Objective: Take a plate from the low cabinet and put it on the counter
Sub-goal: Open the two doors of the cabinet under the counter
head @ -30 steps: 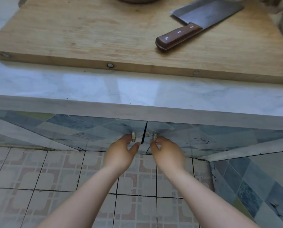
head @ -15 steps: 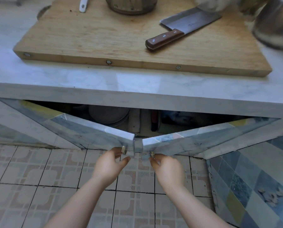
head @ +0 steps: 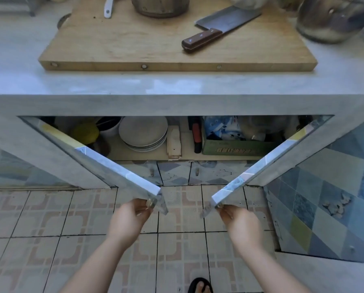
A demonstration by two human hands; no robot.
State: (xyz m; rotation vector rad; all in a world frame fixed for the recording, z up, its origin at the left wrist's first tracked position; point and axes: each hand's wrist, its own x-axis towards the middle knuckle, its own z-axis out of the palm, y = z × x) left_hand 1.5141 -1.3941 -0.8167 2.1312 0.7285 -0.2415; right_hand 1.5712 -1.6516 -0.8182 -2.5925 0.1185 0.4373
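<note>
A stack of grey plates [head: 143,133] sits on the shelf inside the low cabinet, left of its middle. Both cabinet doors stand partly open toward me. My left hand [head: 128,222] pinches the small knob of the left door [head: 105,163]. My right hand [head: 241,226] pinches the knob of the right door [head: 261,166]. The pale marble counter [head: 177,83] runs above the cabinet opening.
A wooden cutting board [head: 134,41] with a cleaver [head: 215,30] lies on the counter, with a glass jar [head: 329,17] at the right. Inside the cabinet are a yellow object [head: 86,133], a wooden block [head: 173,142] and a green box [head: 236,148]. My sandalled foot [head: 200,286] is on the tiled floor.
Both doors have swung from shut to wide apart as my hands pulled the knobs outward and toward me. The plates and other cabinet contents have come into sight.
</note>
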